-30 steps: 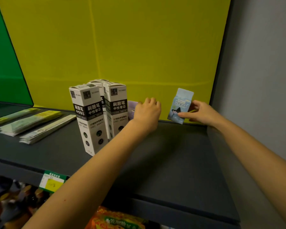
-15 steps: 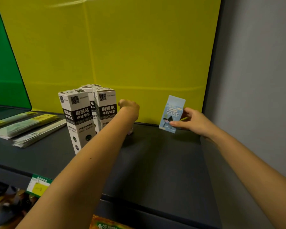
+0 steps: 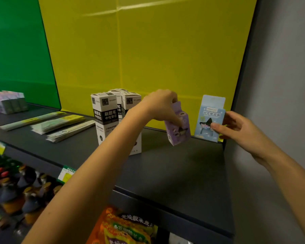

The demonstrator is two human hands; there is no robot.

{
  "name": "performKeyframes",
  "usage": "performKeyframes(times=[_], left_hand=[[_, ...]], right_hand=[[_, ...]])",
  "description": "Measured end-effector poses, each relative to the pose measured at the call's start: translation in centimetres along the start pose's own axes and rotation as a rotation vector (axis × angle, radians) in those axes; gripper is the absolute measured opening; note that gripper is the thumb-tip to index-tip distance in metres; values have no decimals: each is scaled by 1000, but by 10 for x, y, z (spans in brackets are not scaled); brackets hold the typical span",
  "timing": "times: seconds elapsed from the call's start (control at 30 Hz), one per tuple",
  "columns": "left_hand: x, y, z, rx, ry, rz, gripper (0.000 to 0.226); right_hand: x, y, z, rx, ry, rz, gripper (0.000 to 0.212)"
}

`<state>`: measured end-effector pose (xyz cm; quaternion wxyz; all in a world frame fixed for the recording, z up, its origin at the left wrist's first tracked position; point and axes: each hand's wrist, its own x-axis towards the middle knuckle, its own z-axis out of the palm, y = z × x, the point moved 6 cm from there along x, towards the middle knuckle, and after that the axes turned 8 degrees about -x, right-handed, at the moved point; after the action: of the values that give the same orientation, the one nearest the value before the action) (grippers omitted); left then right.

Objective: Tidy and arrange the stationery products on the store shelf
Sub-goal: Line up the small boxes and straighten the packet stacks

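Head view: dark grey shelf point(image 3: 174, 173) with yellow back panel point(image 3: 148, 59) and green panel point(image 3: 16, 50) to its left; grey wall point(image 3: 285, 85) on the right side.

Left hand point(image 3: 161, 106) reaches across from lower left, fingers curled down over the top of a purple box point(image 3: 179, 126); it pinches the box from above, thumb on the front face; box tilted, lower corner just above or barely touching the shelf, cannot tell which.

Right hand point(image 3: 236, 126) comes in from the right, thumb on the front and fingers behind a light blue box point(image 3: 209, 118); it pinches the box's right edge; box upright, bottom at the shelf's back edge against the yellow panel, near the right corner; purple box just beside the blue one on its left, whether they touch is unclear.

White-and-black tall boxes point(image 3: 106, 117) stand grouped left of the hands, partly hidden by the left forearm; upright, black band with white characters.

Flat long packets point(image 3: 58, 123) lie fanned on the shelf further left; small pastel boxes point(image 3: 9, 103) stacked at far left, blurred.

Shelf front edge carries green-yellow price tags point(image 3: 66, 173); lower level shows bottles point(image 3: 16, 191) at left, blurred, and orange snack packs point(image 3: 127, 228) at bottom centre.
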<state>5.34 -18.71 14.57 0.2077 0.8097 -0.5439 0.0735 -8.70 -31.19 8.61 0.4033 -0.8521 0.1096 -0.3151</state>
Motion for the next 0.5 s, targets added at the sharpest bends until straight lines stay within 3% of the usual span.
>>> performKeyframes(times=[0.2,0.5], left_hand=[[-86,-25,-39,-352,59,-6,40],[-226,-144,-89,-506,281,-294,55]], right_hand=[[-21,-43,39,54,-150,-85,32],[-15,-110,155,13,-333,-141,34]])
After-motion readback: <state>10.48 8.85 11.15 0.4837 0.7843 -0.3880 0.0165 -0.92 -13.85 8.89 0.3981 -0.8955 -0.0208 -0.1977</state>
